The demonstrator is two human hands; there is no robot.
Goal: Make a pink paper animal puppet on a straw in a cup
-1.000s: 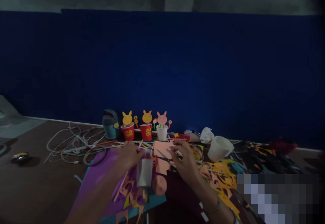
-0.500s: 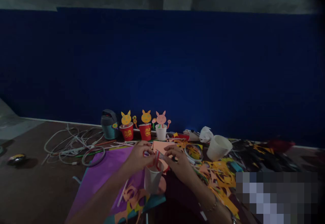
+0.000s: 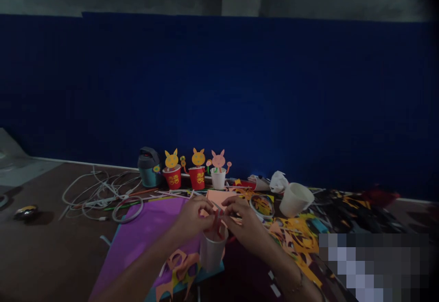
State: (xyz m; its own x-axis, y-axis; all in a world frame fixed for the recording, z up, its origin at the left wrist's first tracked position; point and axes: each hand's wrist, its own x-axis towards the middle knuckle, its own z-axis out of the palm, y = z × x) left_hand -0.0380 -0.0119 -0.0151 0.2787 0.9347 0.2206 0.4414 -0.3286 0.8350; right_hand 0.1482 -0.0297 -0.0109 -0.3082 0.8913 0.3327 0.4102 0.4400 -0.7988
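A: What surrounds that near white paper cup (image 3: 211, 256)?

B: The dark blue partition (image 3: 219, 101) stands well behind the cup. Next in size, a purple sheet (image 3: 147, 233) lies to the cup's left, and yellow paper offcuts (image 3: 298, 233) spread to its right.

A: And the hands?

B: The left hand (image 3: 195, 217) is just above the cup's left rim, the right hand (image 3: 245, 219) just past its right rim.

A: How much is done?

B: Beyond the cup, two red paper cups (image 3: 172, 178) and a white cup (image 3: 218, 180) stand upright in a row, each with a cat-eared paper head (image 3: 198, 158) and little paws. I'd call those three complete.

A: And the near one?

B: Partway, I'd judge. Bent red strips (image 3: 217, 225) rise from its mouth; no head or paws show on it.

A: How is it gripped?

B: Both hands look pinched narrow, fingertips closed on the strips' upper ends. Whether either also holds the rim, I can't tell.
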